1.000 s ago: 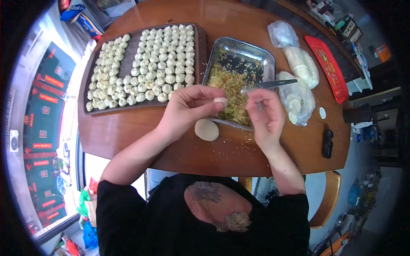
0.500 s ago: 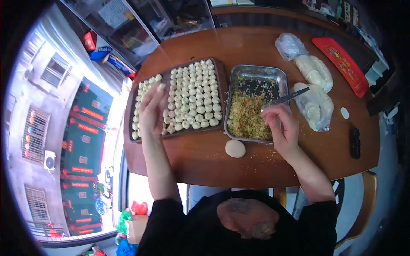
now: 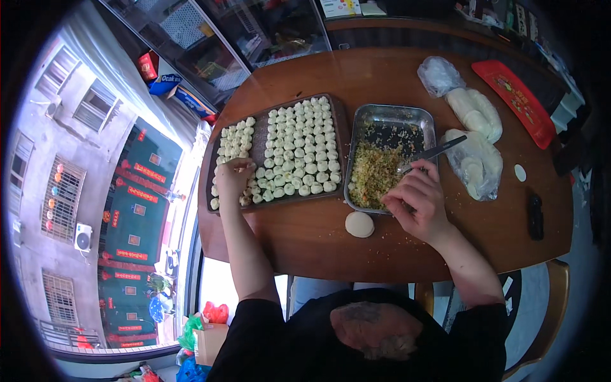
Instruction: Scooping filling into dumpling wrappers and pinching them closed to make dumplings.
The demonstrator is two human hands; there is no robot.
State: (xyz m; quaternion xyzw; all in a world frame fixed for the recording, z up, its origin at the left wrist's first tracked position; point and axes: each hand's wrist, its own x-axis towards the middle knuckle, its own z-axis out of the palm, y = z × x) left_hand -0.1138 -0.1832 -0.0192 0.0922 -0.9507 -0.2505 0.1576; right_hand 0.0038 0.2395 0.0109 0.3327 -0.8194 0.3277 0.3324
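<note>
A dark tray (image 3: 342, 143) on the left of the table holds rows of small pale pleated buns (image 3: 299, 149), with a bare strip between two blocks. My left hand (image 3: 233, 179) is over the tray's left block, fingertips pinched beside that strip. What looks like a small bun is between them, mostly hidden by the fingers. To the right, a metal pan (image 3: 391, 109) contains chopped green and orange filling (image 3: 377, 172). My right hand (image 3: 417, 200), at the pan's right edge, grips a black-handled utensil (image 3: 439, 149); its metal end points to the filling.
A round piece of dough (image 3: 359, 224) lies in front of the pan. Plastic-wrapped dough (image 3: 474, 162) and a clear bag (image 3: 440, 74) are to its right. Farther right are a red tray (image 3: 514, 102), a white oval piece (image 3: 520, 172) and a black object (image 3: 535, 216). Crumbs dot the near tabletop.
My left hand has come down onto the tray, its raised fingers now bent to the buns. My right hand stays by the pan with the utensil. The whole view has shifted slightly.
</note>
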